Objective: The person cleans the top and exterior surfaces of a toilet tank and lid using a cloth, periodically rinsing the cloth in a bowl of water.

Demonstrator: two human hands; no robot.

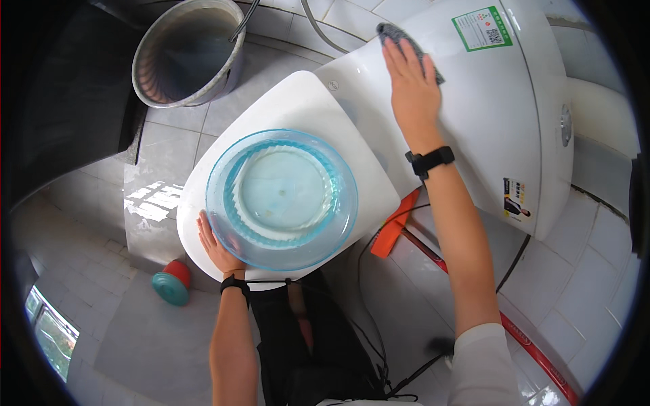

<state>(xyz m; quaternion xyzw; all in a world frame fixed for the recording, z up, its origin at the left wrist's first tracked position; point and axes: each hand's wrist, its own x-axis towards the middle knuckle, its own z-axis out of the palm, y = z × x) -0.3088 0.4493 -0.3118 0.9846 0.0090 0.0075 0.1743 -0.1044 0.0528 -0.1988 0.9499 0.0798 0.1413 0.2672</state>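
A clear blue plastic basin with shallow water stands on the white closed toilet lid. My left hand lies against the basin's near left side, fingers stretched out along the lid's edge. Part of that palm is hard to make out beside the rim. My right hand reaches far right and presses a dark grey cloth onto the white toilet tank. Its fingers are extended over the cloth, which shows past the fingertips and beside the hand.
A grey bucket stands at the back left. A plunger with a red and green head sits on the floor at left. An orange tool head with a red pole lies right of the toilet. A thin black cable hangs near my legs.
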